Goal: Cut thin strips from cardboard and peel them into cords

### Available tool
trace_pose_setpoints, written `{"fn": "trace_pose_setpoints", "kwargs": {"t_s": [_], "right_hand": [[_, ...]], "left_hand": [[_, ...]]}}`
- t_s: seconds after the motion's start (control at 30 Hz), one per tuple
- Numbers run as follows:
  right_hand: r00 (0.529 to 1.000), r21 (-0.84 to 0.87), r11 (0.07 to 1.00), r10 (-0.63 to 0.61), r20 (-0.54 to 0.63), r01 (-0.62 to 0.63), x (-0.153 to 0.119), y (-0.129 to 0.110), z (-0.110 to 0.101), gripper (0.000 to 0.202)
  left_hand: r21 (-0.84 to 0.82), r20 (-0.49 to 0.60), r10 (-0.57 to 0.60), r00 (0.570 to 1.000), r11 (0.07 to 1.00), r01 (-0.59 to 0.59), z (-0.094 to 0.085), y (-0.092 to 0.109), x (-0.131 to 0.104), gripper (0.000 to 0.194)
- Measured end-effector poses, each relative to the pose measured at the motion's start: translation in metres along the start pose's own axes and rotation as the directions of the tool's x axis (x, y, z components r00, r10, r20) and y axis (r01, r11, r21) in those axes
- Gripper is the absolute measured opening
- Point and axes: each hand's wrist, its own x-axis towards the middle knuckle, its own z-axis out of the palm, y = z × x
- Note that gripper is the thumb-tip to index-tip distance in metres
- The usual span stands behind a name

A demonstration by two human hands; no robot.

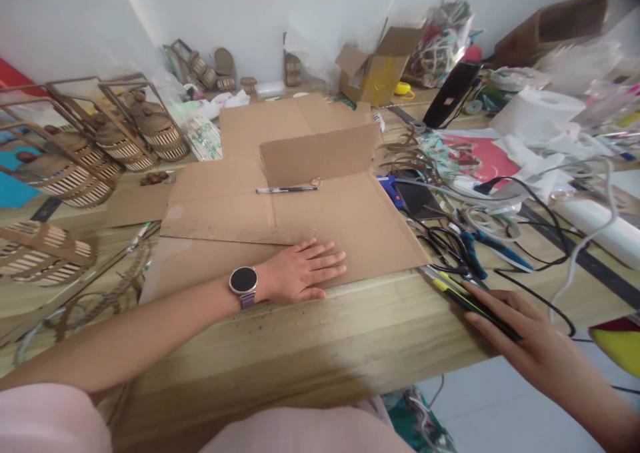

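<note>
My left hand [307, 271] lies flat with fingers spread on a large unfolded sheet of cardboard [345, 223]. A watch sits on that wrist. At the right, my right hand [520, 333] grips a black and yellow utility knife [470, 303]. The knife's front end points toward the sheet's near right corner; whether it touches the cardboard I cannot tell. On the sheet lies a pen [287, 189], in front of a raised cardboard flap [320, 154].
Wooden slatted baskets [163, 129] stand at the left. Pliers [493, 249], scissors [445, 246], a blue glue gun [391, 189] and tangled cables crowd the right. Behind are an open carton [375, 73], a black speaker [451, 93] and a white paper roll [543, 113].
</note>
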Motion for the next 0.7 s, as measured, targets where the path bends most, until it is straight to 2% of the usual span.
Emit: {"fn": "trace_pose_setpoints", "kwargs": {"t_s": [0.23, 0.5, 0.7], "right_hand": [[1.000, -0.111, 0.994, 0.005, -0.027, -0.008, 0.006, -0.006, -0.002, 0.066], [0.997, -0.064, 0.997, -0.036, -0.061, 0.032, -0.003, -0.003, 0.012, 0.059], [0.993, -0.099, 0.995, -0.027, -0.114, 0.015, -0.003, -0.010, 0.021, 0.055]], "left_hand": [[0.003, 0.003, -0.025, 1.000, 1.000, 0.025, 0.004, 0.007, 0.017, 0.068], [-0.022, -0.013, -0.016, 1.000, 1.000, 0.016, 0.004, 0.007, 0.017, 0.068], [-0.016, -0.023, -0.011, 1.000, 1.000, 0.010, 0.008, 0.005, 0.017, 0.067]]}}
